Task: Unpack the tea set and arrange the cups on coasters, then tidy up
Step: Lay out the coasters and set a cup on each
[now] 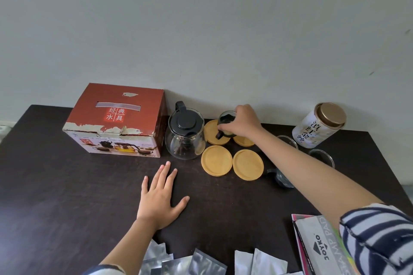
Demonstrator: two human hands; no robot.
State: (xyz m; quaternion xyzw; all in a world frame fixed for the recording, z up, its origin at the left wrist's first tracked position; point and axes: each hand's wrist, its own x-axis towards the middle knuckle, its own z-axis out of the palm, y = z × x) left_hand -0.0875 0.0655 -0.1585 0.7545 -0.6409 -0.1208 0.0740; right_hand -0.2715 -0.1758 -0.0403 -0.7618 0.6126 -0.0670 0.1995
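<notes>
The right hand [241, 123] grips a glass cup [226, 121] over the far-left coaster [213, 131], seemingly touching it; the flat, open left hand [161, 196] rests on the table [67, 196].

A home setting, a dark wooden table [67, 185] standing against a plain pale wall [201, 29], household tea things sitting on it, a worn red tea-set box [116, 120], a glass teapot [185, 136], a tea tin [319, 127]
</notes>
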